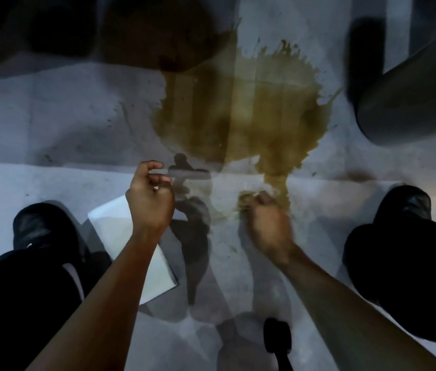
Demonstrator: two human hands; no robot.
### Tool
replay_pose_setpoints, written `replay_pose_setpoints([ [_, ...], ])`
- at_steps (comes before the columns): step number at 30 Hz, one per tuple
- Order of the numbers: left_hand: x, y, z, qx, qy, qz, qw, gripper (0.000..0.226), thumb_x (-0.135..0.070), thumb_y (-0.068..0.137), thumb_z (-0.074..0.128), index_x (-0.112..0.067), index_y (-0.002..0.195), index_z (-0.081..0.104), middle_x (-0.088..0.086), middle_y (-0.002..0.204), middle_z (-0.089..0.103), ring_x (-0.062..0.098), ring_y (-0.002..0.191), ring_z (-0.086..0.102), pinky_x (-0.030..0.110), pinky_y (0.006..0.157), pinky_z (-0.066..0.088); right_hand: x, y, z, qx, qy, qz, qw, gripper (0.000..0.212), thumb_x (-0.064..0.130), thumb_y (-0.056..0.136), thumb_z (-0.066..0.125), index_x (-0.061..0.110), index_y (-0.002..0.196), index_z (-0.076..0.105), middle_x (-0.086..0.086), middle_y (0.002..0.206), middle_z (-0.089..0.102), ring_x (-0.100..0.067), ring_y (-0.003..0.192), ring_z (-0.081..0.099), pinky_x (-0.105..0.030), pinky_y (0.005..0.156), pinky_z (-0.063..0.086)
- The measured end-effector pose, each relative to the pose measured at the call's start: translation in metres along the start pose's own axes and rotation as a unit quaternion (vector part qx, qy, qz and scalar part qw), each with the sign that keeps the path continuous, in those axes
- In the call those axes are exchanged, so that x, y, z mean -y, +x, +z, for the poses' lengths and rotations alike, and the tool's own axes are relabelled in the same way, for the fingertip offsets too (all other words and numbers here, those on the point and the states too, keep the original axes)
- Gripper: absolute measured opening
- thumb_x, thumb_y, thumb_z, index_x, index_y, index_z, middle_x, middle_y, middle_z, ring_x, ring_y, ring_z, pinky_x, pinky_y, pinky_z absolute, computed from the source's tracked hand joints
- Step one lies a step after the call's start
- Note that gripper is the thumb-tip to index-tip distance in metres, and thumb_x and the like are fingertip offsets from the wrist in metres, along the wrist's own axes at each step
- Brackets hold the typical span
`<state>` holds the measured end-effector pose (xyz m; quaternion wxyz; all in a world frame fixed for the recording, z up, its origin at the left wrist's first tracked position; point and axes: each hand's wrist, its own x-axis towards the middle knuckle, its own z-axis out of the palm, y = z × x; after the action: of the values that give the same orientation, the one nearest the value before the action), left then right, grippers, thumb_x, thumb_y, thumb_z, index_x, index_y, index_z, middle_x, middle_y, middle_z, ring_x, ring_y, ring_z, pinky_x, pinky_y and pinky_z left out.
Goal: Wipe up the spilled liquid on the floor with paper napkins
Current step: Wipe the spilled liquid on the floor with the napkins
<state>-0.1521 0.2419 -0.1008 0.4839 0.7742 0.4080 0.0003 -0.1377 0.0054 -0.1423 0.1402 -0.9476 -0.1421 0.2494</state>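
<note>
Brown spill (241, 113) spread over floor (51, 124), far centre. My right hand (263, 223) balled on sodden napkin (246, 200) at puddle's near tip. Left hand (148, 199) loosely curled, holding nothing, above white napkin stack (112, 231) near left. I judge paper limp, tears wet; take dry edge.

Right hand (263, 218) presses soaked napkin (246, 200) into brown spill (241, 113).
</note>
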Motion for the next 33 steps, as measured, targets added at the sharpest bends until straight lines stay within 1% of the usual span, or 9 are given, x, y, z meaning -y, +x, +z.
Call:
replay_pose_setpoints([
  [3,-0.004,0.004,-0.005,-0.020,-0.007,0.010,1.000,0.036,0.007,0.091,0.053,-0.015,0.117,0.064,0.002,0.090,0.071,0.010,0.082,0.070,0.021,0.077,0.058,-0.045,-0.001,-0.029,0.003,0.006,0.093,0.996,0.026,0.016,0.092,0.060,0.027,0.115,0.064,-0.010,0.109,0.055,-0.041,0.091,0.063,-0.039,0.076,0.052],
  [5,-0.004,0.010,-0.012,-0.035,-0.016,0.018,0.999,0.034,0.007,0.090,0.053,-0.014,0.115,0.064,0.002,0.086,0.071,0.000,0.075,0.067,0.015,0.074,0.056,-0.043,0.006,-0.042,-0.001,0.026,0.086,0.996,0.032,0.008,0.087,0.060,0.024,0.115,0.062,-0.011,0.109,0.052,-0.042,0.088,0.061,-0.041,0.074,0.052],
  [9,-0.002,0.020,-0.030,-0.064,-0.055,0.009,0.996,0.037,-0.005,0.080,0.048,-0.014,0.111,0.065,0.012,0.086,0.073,0.019,0.079,0.070,0.038,0.081,0.058,0.011,0.043,-0.055,-0.046,0.108,0.019,0.993,0.045,0.003,0.087,0.056,0.025,0.126,0.058,-0.012,0.121,0.060,-0.037,0.105,0.061,-0.044,0.090,0.053],
  [13,0.001,0.031,-0.049,-0.082,-0.090,-0.008,0.993,0.033,-0.011,0.078,0.047,-0.017,0.106,0.065,0.011,0.087,0.074,0.014,0.078,0.070,0.027,0.079,0.057,0.104,0.122,-0.044,-0.026,0.101,-0.045,0.994,0.055,0.005,0.091,0.059,0.020,0.143,0.056,-0.012,0.149,0.051,-0.028,0.138,0.047,-0.032,0.116,0.037],
  [18,0.002,0.056,-0.059,-0.106,-0.106,-0.032,0.988,0.027,-0.006,0.087,0.049,-0.019,0.104,0.066,-0.001,0.087,0.074,0.007,0.079,0.072,0.020,0.076,0.056,0.202,0.200,-0.042,-0.039,-0.015,-0.199,0.979,0.034,0.010,0.099,0.047,0.016,0.126,0.066,-0.013,0.135,0.054,-0.032,0.119,0.054,-0.045,0.099,0.047],
  [22,0.008,0.074,-0.064,-0.111,-0.111,-0.028,0.987,0.024,-0.003,0.090,0.054,-0.016,0.105,0.067,-0.007,0.086,0.072,-0.001,0.072,0.069,0.017,0.069,0.055,0.235,0.224,-0.018,-0.003,-0.125,-0.242,0.962,0.038,0.018,0.095,0.050,0.018,0.132,0.062,-0.009,0.142,0.051,-0.034,0.133,0.048,-0.050,0.108,0.042],
  [26,0.016,0.086,-0.063,-0.110,-0.082,-0.026,0.990,0.026,-0.011,0.084,0.049,-0.021,0.098,0.069,0.001,0.086,0.075,0.016,0.080,0.071,0.034,0.077,0.061,0.200,0.172,0.010,0.051,-0.177,-0.317,0.930,0.063,0.045,0.104,0.036,0.022,0.161,0.022,0.001,0.171,0.014,-0.025,0.158,0.006,-0.043,0.128,0.005],
  [29,0.016,0.082,-0.057,-0.065,-0.032,-0.003,0.997,0.027,-0.015,0.084,0.048,-0.023,0.098,0.069,0.000,0.087,0.075,0.022,0.082,0.072,0.043,0.078,0.062,0.150,0.137,0.017,0.077,-0.166,-0.329,0.926,0.051,0.040,0.108,0.030,0.031,0.158,0.031,0.006,0.166,0.029,-0.023,0.155,0.020,-0.034,0.126,0.010],
  [33,0.020,0.088,-0.044,0.083,0.176,0.078,0.978,0.036,-0.018,0.085,0.049,-0.016,0.111,0.075,0.006,0.109,0.075,0.030,0.104,0.069,0.035,0.097,0.054,0.065,0.101,0.006,0.090,-0.199,-0.437,0.873,0.052,0.018,0.104,0.033,0.016,0.154,0.043,-0.004,0.162,0.039,-0.026,0.151,0.033,-0.040,0.126,0.016],
])
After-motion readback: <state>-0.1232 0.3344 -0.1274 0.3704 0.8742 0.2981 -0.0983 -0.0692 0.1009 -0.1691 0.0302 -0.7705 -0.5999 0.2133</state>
